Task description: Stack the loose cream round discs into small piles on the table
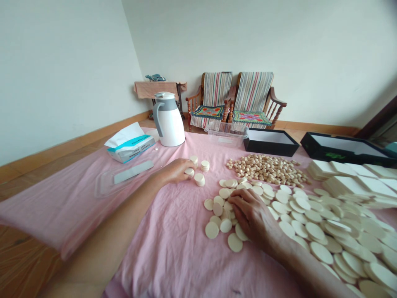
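My left hand [176, 170] reaches out over the pink cloth [173, 248] and its fingers close round a short stack of cream discs [189, 171]. Three more small stacks [200, 179] stand right beside it. My right hand [250, 215] lies palm down on a spread of flat cream discs [313, 231], fingers curled onto the discs at its left edge. Behind that spread lies a heap of small tan round pieces [268, 169].
A white jug [168, 119] and a tissue pack [130, 145] stand at the far left, a clear plastic lid [124, 176] in front of them. A clear tub [226, 133], two black trays [270, 142] and stacked white cards [350, 182] line the back and right. Two striped chairs stand behind.
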Demonstrator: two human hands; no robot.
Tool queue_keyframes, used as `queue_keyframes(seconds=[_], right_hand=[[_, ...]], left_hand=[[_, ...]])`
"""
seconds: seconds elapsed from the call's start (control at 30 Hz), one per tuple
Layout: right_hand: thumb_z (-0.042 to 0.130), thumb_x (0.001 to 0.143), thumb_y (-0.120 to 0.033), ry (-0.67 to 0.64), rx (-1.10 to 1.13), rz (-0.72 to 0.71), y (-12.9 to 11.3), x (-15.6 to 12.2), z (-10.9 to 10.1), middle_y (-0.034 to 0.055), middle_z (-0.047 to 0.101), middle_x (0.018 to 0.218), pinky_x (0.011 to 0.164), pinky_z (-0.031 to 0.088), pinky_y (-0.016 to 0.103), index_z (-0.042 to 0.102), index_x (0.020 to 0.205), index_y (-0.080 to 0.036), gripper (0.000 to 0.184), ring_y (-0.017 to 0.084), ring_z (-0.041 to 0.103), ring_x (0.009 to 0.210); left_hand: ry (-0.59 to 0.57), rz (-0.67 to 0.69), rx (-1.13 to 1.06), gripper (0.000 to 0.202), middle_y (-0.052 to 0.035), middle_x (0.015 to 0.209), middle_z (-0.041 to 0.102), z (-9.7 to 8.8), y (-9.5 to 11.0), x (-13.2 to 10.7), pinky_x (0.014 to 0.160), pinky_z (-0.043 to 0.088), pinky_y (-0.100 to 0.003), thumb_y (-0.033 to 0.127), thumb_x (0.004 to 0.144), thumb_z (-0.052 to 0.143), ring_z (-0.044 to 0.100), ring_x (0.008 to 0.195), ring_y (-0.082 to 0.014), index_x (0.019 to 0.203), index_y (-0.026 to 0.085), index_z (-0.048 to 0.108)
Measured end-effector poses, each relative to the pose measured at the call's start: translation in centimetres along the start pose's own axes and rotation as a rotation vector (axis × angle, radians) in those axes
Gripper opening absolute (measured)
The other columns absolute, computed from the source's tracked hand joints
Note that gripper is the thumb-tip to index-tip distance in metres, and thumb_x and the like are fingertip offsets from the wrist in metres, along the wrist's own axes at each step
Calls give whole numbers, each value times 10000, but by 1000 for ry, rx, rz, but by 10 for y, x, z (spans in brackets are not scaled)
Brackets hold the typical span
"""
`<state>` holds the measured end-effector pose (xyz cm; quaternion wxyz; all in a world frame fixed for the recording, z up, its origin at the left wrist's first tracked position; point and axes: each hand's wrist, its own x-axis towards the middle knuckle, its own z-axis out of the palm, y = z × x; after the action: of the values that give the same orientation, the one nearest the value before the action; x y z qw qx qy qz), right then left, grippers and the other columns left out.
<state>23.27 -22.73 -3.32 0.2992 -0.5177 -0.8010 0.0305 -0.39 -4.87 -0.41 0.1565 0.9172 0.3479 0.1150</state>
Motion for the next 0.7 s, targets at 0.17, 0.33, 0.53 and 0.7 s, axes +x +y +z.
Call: queue_keyframes(seconds=[0.17,0.33,0.53,0.7], right_hand=[[409,916,-136,2,10,3,1,-1,1,84,593,955,766,468,381,625,939,-184,222,202,522,855],[409,919,-142,-3,24,8,2,-2,1,84,593,960,769,466,381,622,955,-182,220,202,516,861],[402,923,-146,-20,27,20,0,0,0,82,589,956,785,462,389,622,946,-180,224,205,514,868],[402,920,-134,-33,25,20,0,0,0,80,586,951,780,460,391,624,947,-180,228,206,512,864]], left_hand=[[-10,23,59,144,-17,837,651,-9,4,-4,695,386,-252,234,711,607,592,780,-179,843,199,650],[120,42,50,139,-32,882,635,-25,35,-18,730,388,-271,264,781,597,567,805,-173,893,196,644],[-204,242,-37,52,-1,748,613,-10,80,-27,614,378,-238,230,775,643,551,666,-128,778,186,616],[-178,210,67,184,-13,758,603,14,90,-30,585,356,-263,315,750,679,558,676,-158,760,188,546]])
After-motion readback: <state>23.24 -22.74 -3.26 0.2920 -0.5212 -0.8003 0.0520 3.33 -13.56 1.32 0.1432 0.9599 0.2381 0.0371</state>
